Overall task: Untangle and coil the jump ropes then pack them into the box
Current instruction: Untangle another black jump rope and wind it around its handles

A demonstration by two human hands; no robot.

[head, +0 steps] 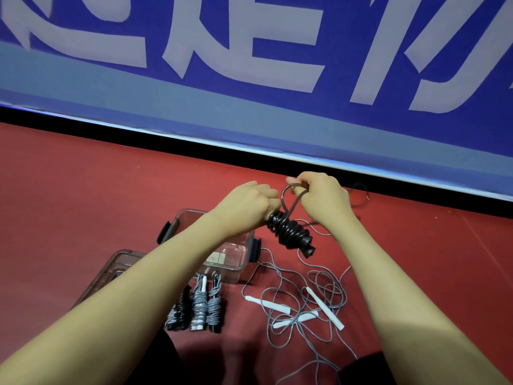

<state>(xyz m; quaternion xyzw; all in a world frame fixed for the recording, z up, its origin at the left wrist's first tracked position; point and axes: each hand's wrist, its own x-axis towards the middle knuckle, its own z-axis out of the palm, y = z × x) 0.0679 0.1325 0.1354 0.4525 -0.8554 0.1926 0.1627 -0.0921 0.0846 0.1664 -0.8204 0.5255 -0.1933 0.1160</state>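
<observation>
My left hand (249, 202) grips the upper end of a black jump rope bundle (290, 232), its cord wound tightly round the handles, held above the red floor. My right hand (319, 195) pinches a loose loop of that black cord (291, 194) just above the bundle. A clear plastic box (236, 262) with black latches stands open on the floor below my left forearm. Three coiled ropes (198, 307), one black and two grey, lie side by side in front of the box. To the right lies a tangle of grey ropes with white handles (305, 304).
The box's clear lid (116, 268) lies flat to the left of the box. A blue banner wall (249, 79) with a black base strip runs across the back. A thin dark cord (359, 195) lies by the wall on the right.
</observation>
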